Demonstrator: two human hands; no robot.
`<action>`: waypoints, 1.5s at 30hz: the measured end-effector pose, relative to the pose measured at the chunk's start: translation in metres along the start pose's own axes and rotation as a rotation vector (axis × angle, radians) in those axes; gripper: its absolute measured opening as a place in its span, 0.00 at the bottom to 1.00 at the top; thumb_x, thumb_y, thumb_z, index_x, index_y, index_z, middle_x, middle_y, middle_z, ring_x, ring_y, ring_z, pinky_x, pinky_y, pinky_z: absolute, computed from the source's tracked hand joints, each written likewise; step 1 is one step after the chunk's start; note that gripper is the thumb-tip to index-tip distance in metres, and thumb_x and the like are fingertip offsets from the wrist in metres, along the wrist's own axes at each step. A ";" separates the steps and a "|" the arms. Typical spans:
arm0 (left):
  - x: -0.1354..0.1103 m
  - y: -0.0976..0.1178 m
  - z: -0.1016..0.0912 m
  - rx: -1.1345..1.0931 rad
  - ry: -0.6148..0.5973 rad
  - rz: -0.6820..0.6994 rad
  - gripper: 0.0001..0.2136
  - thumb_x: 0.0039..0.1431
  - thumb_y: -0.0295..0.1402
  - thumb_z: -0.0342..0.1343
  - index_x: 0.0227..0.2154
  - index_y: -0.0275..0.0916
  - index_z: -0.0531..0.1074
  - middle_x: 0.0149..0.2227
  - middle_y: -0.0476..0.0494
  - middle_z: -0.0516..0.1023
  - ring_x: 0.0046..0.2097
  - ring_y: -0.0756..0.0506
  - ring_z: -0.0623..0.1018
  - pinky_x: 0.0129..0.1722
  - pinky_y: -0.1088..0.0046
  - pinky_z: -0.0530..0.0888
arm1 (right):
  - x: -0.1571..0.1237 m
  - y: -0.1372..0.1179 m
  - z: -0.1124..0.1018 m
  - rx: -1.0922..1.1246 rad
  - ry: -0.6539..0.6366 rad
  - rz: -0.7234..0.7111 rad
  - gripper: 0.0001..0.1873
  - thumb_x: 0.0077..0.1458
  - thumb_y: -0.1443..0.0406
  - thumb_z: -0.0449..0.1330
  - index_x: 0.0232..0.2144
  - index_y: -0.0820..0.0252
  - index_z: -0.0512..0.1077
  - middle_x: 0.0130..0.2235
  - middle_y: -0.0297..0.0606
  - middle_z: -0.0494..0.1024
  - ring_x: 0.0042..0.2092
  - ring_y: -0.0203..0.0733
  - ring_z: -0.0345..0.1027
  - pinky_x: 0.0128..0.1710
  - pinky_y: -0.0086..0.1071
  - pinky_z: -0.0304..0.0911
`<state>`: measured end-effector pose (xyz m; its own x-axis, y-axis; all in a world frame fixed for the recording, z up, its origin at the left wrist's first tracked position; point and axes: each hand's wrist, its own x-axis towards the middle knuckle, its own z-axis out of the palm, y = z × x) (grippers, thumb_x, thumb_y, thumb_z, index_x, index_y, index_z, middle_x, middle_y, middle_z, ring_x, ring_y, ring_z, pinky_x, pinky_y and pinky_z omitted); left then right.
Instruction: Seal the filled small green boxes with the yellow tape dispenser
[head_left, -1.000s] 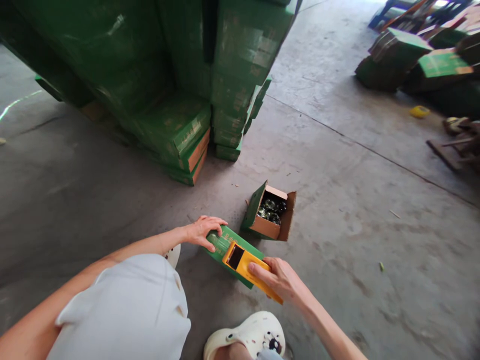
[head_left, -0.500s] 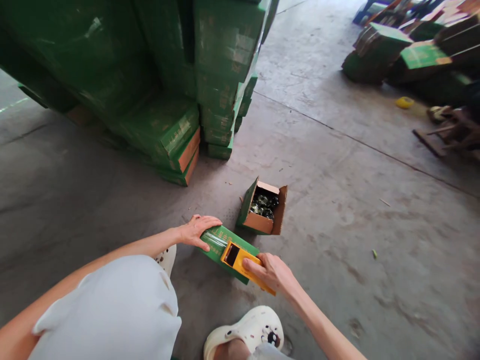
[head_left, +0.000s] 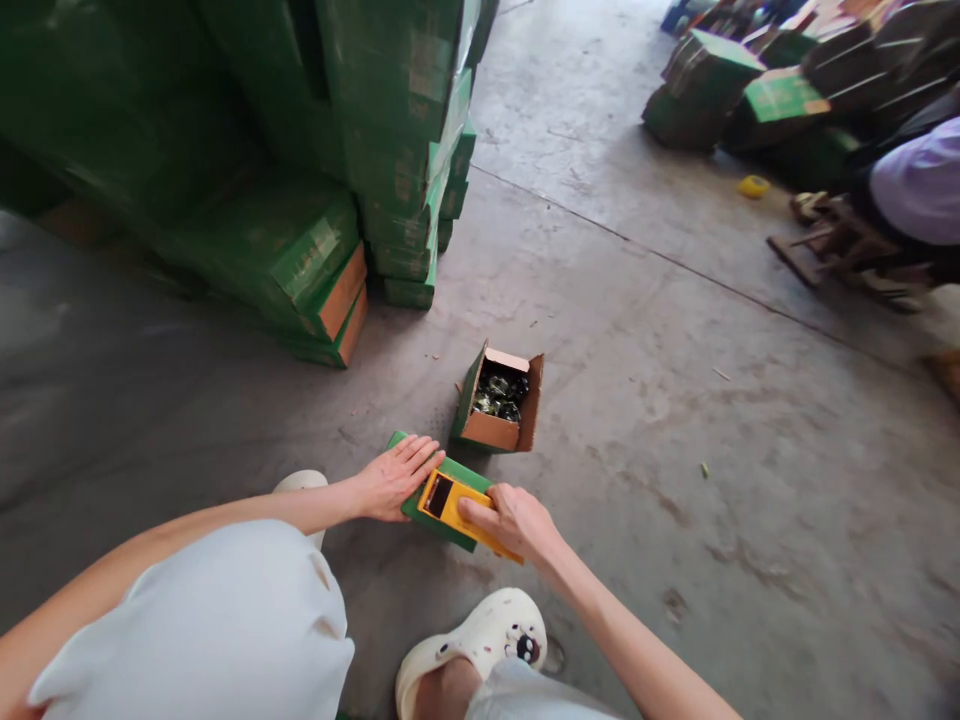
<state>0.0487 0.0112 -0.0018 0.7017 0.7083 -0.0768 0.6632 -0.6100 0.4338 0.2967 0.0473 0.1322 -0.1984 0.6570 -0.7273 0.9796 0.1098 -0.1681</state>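
Note:
A closed green carton (head_left: 463, 468) with printing on it lies on the floor between my feet and an open box. My left hand (head_left: 401, 478) rests flat on the carton's left part, fingers stretched out and covering much of it. In my right hand (head_left: 517, 520) is a yellow tape dispenser (head_left: 457, 503) with a dark window, thumb on top, lying along the carton's upper face. Just beyond stands the open green box (head_left: 469, 405), flaps up, holding several shiny dark wrapped items (head_left: 499, 390).
Tall stacks of green cartons (head_left: 397, 150) stand at the upper left. More cartons (head_left: 784, 100) are piled at the upper right, near a yellow roll (head_left: 752, 187), a low wooden stool (head_left: 810, 250) and a seated person in a lilac top (head_left: 919, 185). My white clog (head_left: 487, 630) is close by.
My left hand has slid right along the carton toward the dispenser, over where a clear tape strip showed. My right hand keeps its grip. The view has shifted right, bringing in the seated person.

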 end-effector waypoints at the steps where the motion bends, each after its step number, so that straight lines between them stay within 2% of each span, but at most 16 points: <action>1: 0.000 -0.001 -0.001 -0.014 0.000 0.011 0.57 0.49 0.47 0.66 0.75 0.32 0.40 0.75 0.23 0.49 0.75 0.24 0.49 0.74 0.47 0.42 | 0.000 0.001 0.001 0.002 -0.002 0.001 0.31 0.63 0.41 0.55 0.36 0.60 0.80 0.36 0.48 0.83 0.37 0.47 0.76 0.30 0.31 0.53; 5: -0.018 -0.007 -0.007 -0.027 -0.003 0.010 0.55 0.47 0.43 0.65 0.74 0.33 0.43 0.72 0.24 0.54 0.73 0.23 0.54 0.74 0.45 0.47 | -0.002 -0.006 0.008 0.012 -0.012 -0.031 0.32 0.63 0.40 0.53 0.38 0.61 0.82 0.38 0.51 0.84 0.38 0.50 0.77 0.31 0.32 0.56; 9: -0.053 -0.017 -0.010 0.040 -0.030 -0.037 0.57 0.45 0.39 0.66 0.75 0.36 0.40 0.72 0.26 0.53 0.73 0.25 0.54 0.73 0.45 0.49 | -0.004 -0.035 0.016 0.019 -0.008 -0.128 0.35 0.64 0.39 0.51 0.42 0.60 0.83 0.41 0.54 0.84 0.42 0.54 0.79 0.35 0.34 0.62; 13: -0.066 -0.019 -0.009 0.102 -0.056 -0.080 0.61 0.46 0.45 0.67 0.75 0.35 0.35 0.74 0.26 0.49 0.74 0.25 0.50 0.74 0.45 0.46 | -0.003 -0.055 0.012 0.037 -0.017 -0.126 0.35 0.64 0.40 0.52 0.45 0.62 0.83 0.44 0.58 0.84 0.46 0.58 0.79 0.40 0.36 0.65; 17: -0.061 -0.015 -0.004 0.121 -0.018 -0.072 0.60 0.49 0.53 0.65 0.75 0.32 0.37 0.72 0.25 0.54 0.74 0.26 0.52 0.74 0.45 0.45 | -0.004 -0.048 0.006 0.089 -0.046 -0.151 0.35 0.64 0.40 0.51 0.42 0.61 0.83 0.41 0.54 0.84 0.43 0.53 0.78 0.34 0.33 0.61; 22: -0.060 -0.014 -0.008 0.139 0.037 -0.023 0.51 0.56 0.53 0.58 0.74 0.28 0.44 0.70 0.23 0.58 0.72 0.26 0.56 0.73 0.44 0.49 | -0.019 -0.005 0.010 0.084 -0.078 -0.145 0.31 0.64 0.42 0.53 0.37 0.62 0.80 0.35 0.46 0.82 0.35 0.44 0.73 0.28 0.31 0.51; 25: -0.059 -0.013 -0.011 0.140 0.042 -0.019 0.51 0.56 0.53 0.58 0.73 0.28 0.45 0.69 0.22 0.59 0.71 0.26 0.57 0.72 0.45 0.50 | -0.026 0.021 0.019 0.089 -0.079 -0.112 0.28 0.66 0.44 0.53 0.33 0.61 0.78 0.31 0.43 0.80 0.32 0.41 0.70 0.28 0.31 0.49; 27: -0.059 -0.014 -0.013 0.140 0.040 -0.018 0.51 0.55 0.53 0.58 0.73 0.27 0.46 0.69 0.22 0.58 0.70 0.26 0.57 0.72 0.45 0.49 | -0.027 0.029 0.024 0.088 -0.075 -0.094 0.28 0.66 0.45 0.52 0.33 0.60 0.78 0.31 0.43 0.80 0.32 0.41 0.70 0.28 0.31 0.48; 33: -0.059 -0.010 -0.015 0.162 0.001 -0.049 0.53 0.54 0.53 0.60 0.74 0.27 0.44 0.69 0.22 0.58 0.71 0.26 0.56 0.72 0.45 0.47 | -0.023 0.020 0.028 0.021 -0.061 -0.063 0.27 0.67 0.46 0.51 0.34 0.59 0.78 0.35 0.47 0.82 0.36 0.47 0.75 0.29 0.32 0.49; 37: -0.043 0.010 -0.010 0.193 -0.042 -0.104 0.56 0.52 0.52 0.62 0.74 0.27 0.42 0.72 0.21 0.53 0.73 0.24 0.52 0.72 0.43 0.43 | -0.021 0.017 0.030 0.000 -0.041 -0.044 0.29 0.67 0.44 0.50 0.36 0.59 0.79 0.37 0.51 0.83 0.40 0.51 0.77 0.30 0.33 0.50; 40: -0.024 0.029 -0.002 0.160 -0.071 -0.044 0.57 0.52 0.55 0.62 0.74 0.27 0.41 0.74 0.21 0.47 0.74 0.25 0.48 0.73 0.45 0.41 | -0.020 0.020 0.034 -0.010 -0.016 -0.044 0.33 0.67 0.40 0.48 0.36 0.60 0.80 0.37 0.52 0.83 0.40 0.53 0.78 0.30 0.33 0.52; 45: -0.011 0.041 0.002 0.112 -0.069 0.000 0.51 0.57 0.55 0.57 0.73 0.24 0.46 0.72 0.21 0.56 0.73 0.26 0.53 0.73 0.46 0.41 | -0.019 0.021 0.039 0.011 -0.016 -0.043 0.37 0.65 0.36 0.47 0.37 0.60 0.80 0.37 0.52 0.83 0.40 0.52 0.78 0.31 0.33 0.53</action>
<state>0.0692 -0.0223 0.0149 0.7154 0.6846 -0.1398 0.6853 -0.6485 0.3314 0.3197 0.0080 0.1159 -0.2409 0.6401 -0.7295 0.9698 0.1296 -0.2065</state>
